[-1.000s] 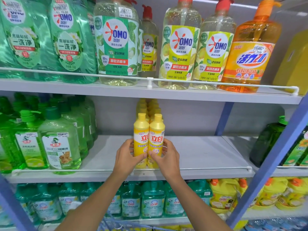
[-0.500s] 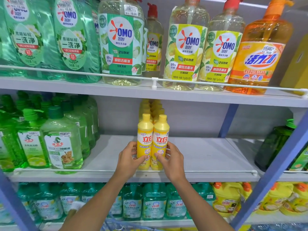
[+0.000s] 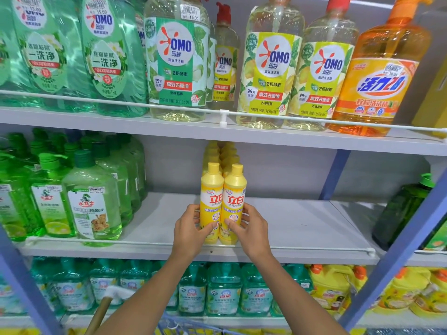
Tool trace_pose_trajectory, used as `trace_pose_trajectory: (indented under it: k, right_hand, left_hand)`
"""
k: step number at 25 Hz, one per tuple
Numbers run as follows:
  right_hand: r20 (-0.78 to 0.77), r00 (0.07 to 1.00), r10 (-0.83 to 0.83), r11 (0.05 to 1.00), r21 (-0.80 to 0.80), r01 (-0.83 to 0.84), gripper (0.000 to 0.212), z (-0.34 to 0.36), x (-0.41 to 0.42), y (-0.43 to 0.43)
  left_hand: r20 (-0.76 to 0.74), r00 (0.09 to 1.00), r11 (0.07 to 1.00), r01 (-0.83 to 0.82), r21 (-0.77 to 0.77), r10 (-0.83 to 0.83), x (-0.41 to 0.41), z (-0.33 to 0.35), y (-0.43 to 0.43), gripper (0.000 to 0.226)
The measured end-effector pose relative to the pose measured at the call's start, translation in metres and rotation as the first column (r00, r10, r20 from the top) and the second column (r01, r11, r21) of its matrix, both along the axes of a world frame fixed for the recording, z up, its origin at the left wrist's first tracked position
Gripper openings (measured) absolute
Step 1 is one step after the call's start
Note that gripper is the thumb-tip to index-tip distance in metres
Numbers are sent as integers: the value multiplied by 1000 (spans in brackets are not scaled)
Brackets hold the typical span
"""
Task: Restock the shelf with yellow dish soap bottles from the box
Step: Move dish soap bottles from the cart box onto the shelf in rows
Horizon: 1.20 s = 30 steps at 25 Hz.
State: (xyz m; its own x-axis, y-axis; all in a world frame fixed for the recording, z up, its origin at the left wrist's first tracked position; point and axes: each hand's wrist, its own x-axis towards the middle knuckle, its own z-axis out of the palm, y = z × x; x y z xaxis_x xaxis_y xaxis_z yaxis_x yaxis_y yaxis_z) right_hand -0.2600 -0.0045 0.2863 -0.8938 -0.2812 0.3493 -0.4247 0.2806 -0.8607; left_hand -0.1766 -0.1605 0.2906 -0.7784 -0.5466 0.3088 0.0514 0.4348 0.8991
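Note:
Two yellow dish soap bottles stand upright side by side at the front of the middle shelf point(image 3: 302, 228). My left hand point(image 3: 191, 228) grips the left yellow bottle point(image 3: 211, 197) low on its body. The right yellow bottle point(image 3: 235, 197) is held the same way by my right hand point(image 3: 250, 229). Behind them, two rows of more yellow bottles point(image 3: 221, 153) run to the back wall. The box is out of view.
Green pump bottles point(image 3: 92, 201) fill the left of the middle shelf; a dark green bottle point(image 3: 401, 209) stands right. A white guard rail point(image 3: 302, 249) runs along the shelf front. Large OMO bottles point(image 3: 268, 68) stand above, teal bottles point(image 3: 222, 291) below. A blue upright point(image 3: 399, 259) slants at right.
The camera view has shifted slightly. Both hands stay on the two front bottles at the same spot on the shelf, with fingers adjusted a little.

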Motion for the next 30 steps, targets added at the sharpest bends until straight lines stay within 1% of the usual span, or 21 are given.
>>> trace_pose_trajectory:
  k: [8,11,15,21,27,30]
  right_hand:
    - [13,999,37,999,2,-37,60,0,-3,4]
    - [-3,1000,31,1000,2,-31,59,-1,-5,4]
    - [-30,1000,6,1000,7,-6,59,-3,-6,4]
    - [-34,999,13,1000,7,-13,58,-2,-6,5]
    - [-57,998,-26,1000,13,27,59,-2,-5,5]
    - [-70,997,-28,999,17,29,59,-4,-5,4]
  left_hand:
    - [12,998,997,66,33,-66,2,0,-2,57]
    - [0,999,998,50,34,-50,2,0,0,57]
    - [-28,999,999,21,41,-20,2,-3,4,62]
    - [-55,998,999,-2,35,4,1,-3,8,64]
    - [-20,998,998,59,38,-58,1,-2,5,62]
    - [-28,998,998,49,39,-48,2,-1,6,60]
